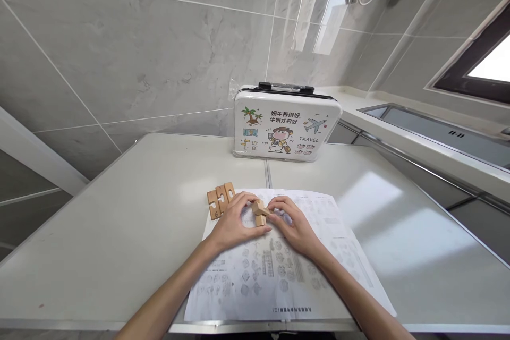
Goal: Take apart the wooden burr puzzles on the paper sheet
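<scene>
Over a printed instruction sheet, both my hands meet around a small cluster of light wooden puzzle pieces. My left hand grips the cluster from the left, its fingers behind and its thumb in front. From the other side, my right hand pinches a slim wooden piece that touches the cluster. How the pieces lock together is partly hidden by my fingers. Just beyond my left hand lie several flat, slotted wooden pieces, darker in tone, with marks on some of them.
A white case with cartoon prints and a black handle stands at the back of the white folding table. Behind it rises a grey tiled wall. A counter with a sink runs along the right.
</scene>
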`<state>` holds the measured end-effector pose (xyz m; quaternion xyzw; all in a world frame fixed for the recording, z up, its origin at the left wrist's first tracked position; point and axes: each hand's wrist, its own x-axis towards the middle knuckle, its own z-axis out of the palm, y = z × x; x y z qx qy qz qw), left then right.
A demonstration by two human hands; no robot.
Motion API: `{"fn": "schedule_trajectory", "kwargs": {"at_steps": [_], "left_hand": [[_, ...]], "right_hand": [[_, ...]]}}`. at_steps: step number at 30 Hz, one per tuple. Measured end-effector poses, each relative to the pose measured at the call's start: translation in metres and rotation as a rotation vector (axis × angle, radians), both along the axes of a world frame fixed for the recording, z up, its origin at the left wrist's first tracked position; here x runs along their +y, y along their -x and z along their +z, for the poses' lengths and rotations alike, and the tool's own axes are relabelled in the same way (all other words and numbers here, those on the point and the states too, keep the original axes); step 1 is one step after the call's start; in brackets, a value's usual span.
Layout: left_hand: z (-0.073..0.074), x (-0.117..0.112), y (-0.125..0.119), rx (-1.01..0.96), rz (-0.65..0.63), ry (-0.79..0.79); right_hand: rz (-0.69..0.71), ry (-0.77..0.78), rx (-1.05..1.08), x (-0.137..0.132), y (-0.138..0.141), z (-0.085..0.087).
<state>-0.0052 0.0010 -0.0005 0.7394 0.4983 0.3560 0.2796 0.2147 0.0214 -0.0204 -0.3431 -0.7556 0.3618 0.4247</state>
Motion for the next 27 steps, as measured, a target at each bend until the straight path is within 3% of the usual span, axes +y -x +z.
{"fn": "schedule_trajectory", "kwargs": {"at_steps": [5,10,21,27], "left_hand": [[-0.009,0.004,0.003,0.111,0.155,-0.147],[-0.014,0.004,0.003,0.287,0.201,-0.27],[-0.019,0.006,0.005,0.403,0.204,-0.294],[-0.02,0.005,0.005,0.349,0.121,-0.265]], "right_hand": [[-0.185,0.004,-0.01,0.007,-0.003,-0.008],[-0.341,0.003,-0.135,0.012,-0.006,-0.023],[-0.31,-0.034,-0.214,0.005,-0.001,-0.022],[-0.216,-0.029,-0.222,0.0,0.002,-0.014]]}}
